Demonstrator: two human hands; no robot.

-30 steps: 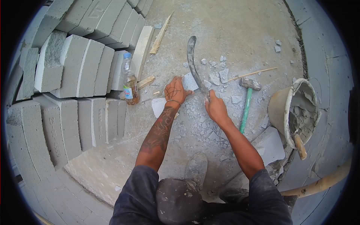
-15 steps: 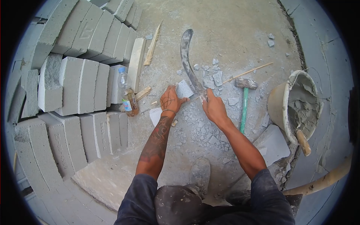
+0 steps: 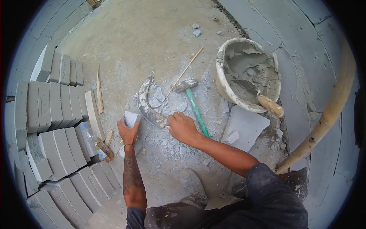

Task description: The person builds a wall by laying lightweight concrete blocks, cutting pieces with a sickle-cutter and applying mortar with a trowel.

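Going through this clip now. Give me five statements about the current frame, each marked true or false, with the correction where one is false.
1. The right grip is closed on the curved tool. True.
2. The left grip is around the plastic bottle. False: it is around a small block piece; the plastic bottle is beside the stacked blocks.
3. The hammer has a green handle. True.
4. The bucket is filled with clear water. False: the bucket holds grey, wet-looking mortar.
5. The hammer lies on the ground between the curved tool and the bucket. True.
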